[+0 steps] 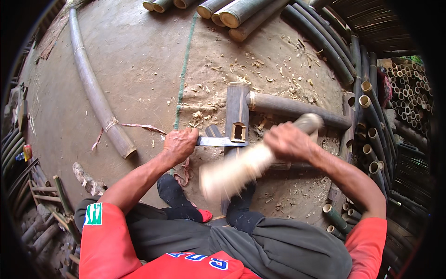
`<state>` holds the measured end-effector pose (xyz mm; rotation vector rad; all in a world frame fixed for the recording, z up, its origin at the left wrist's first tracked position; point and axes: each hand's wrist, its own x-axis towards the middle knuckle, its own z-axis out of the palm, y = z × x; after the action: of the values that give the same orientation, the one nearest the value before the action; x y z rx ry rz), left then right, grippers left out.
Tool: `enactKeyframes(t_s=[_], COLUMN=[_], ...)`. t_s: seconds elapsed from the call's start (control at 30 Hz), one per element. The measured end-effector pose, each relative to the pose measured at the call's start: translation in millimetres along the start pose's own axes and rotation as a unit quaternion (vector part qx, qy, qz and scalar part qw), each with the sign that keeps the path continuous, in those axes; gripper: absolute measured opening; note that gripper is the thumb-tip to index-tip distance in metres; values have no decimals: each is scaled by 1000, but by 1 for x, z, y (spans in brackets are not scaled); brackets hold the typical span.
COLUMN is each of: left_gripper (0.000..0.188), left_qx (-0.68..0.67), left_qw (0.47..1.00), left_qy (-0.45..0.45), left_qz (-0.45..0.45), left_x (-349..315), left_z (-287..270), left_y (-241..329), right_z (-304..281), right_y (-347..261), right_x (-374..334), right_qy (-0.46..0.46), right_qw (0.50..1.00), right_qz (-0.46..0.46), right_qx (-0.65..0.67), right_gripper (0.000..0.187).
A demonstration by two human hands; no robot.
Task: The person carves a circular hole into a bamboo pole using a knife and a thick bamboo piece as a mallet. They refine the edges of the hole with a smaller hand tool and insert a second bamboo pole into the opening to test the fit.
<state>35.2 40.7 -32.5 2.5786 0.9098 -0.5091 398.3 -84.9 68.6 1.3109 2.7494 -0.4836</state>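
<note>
My left hand is closed around the handle of a long straight knife. Its blade lies across an upright-running bamboo pole, at the near edge of a rectangular hole cut in the pole's wall. In my right hand is a thick wooden mallet, gripped toward its right end. Motion smears the mallet's pale head, which hangs lower left over the pole's near part and hides some of it. A second bamboo piece joins the pole from the right.
One long bamboo pole lies on the floor at left. Cut bamboo is piled at the far side, and more poles line the right. Shavings litter the floor. My feet are near the pole.
</note>
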Motion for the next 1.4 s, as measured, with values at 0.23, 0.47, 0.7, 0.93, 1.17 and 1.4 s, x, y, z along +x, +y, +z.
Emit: enactKeyframes(t_s=[0.23,0.47,0.7,0.93,1.17,1.4], left_gripper=[22,24,44,69,72,78], left_qx=[35,-301,-430,-164,-139,-163], left_qw=[983,935,902,979,977,983], left_qy=[170,-43,35,37,-66,13], left_qz=[65,181,-5,116,149,88], left_x=[-9,25,52,42,25,43], left_z=[13,-10,-39,-69,-64,-71], left_y=[-5,-47,-63,-59,-59,-63], right_z=[-12,-45,-66,-58,-51,-49], right_y=[-58,-91,-67,-50,-61,-63], right_x=[8,-2,-20,-10,-1,4], right_qy=[-29,-53,111,253,235,234], right_qw=[999,988,839,633,624,651], right_qz=[-42,70,393,443,431,430], right_qx=[-12,128,359,583,608,580], right_gripper=[28,52,66,83,75,73])
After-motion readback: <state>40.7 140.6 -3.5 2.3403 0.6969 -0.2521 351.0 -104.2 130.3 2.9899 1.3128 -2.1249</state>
